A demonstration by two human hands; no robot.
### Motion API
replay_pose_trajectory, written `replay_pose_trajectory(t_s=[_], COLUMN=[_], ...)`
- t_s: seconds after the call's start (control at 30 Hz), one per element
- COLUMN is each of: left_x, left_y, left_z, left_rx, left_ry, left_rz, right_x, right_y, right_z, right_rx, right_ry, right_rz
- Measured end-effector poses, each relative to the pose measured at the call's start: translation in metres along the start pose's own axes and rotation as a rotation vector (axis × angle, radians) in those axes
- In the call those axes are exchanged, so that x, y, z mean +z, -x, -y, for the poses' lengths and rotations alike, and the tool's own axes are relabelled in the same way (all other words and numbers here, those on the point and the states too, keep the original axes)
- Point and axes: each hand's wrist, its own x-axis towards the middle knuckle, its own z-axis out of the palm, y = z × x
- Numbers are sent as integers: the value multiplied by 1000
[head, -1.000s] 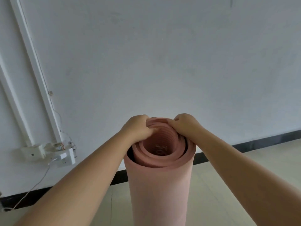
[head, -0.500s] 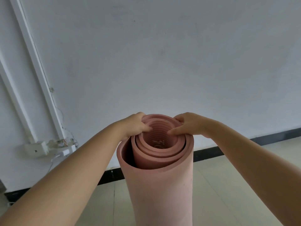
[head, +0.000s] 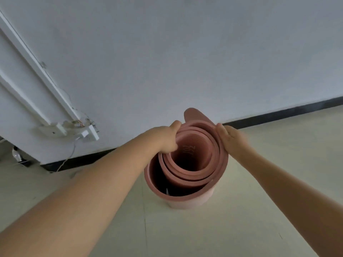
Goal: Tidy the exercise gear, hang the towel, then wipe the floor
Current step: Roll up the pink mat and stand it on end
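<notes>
1. Since the earlier frames, we have looked further down, so the pink rolled foam exercise mat [head: 187, 169] now shows its open top, and its coils have loosened, with a wider gap on the left side.
2. We are in the first step, tidying the exercise gear. The mat stands on end on the pale tiled floor [head: 241, 219], close to the white wall [head: 185, 52] with its black skirting.
3. Our left hand [head: 165, 138] grips the top edge of the inner coils, with the fingers curled over the rim into the roll.
4. Our right hand [head: 230, 138] lies against the outer right side of the top rim, the fingers nearly straight. It is blurred, so we cannot tell if the thumb pinches the layer.
5. One corner of the outer layer sticks up behind the roll, toward the wall.
6. Next, we think the coils must be tightened again, then the roll leaned on the wall so it does not open or fall.
7. We see no towel.
</notes>
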Motion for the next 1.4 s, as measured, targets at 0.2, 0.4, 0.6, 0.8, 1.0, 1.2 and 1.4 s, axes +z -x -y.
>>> replay_pose_trajectory(t_s=[0.2,0.4,0.6,0.8,1.0,1.2,1.4], left_x=[4,17,34,15,39,40,41], left_y=[10,38,65,82,103,91,90], left_z=[-10,-11,-6,-10,-19,-13,-9], left_rx=[23,11,55,117,-67,-155,-83], left_ry=[-36,62,59,137,389,306,59], left_rz=[51,99,113,119,-100,-84,-192], right_x=[-25,-38,-40,-64,-28,-30,-25], right_y=[9,36,48,44,67,81,112], right_z=[12,18,22,64,69,66,71], right_rx=[217,282,204,13,161,245,161], right_ry=[-10,157,458,373,185,-9,589], right_rz=[146,318,346,176,365,409,298])
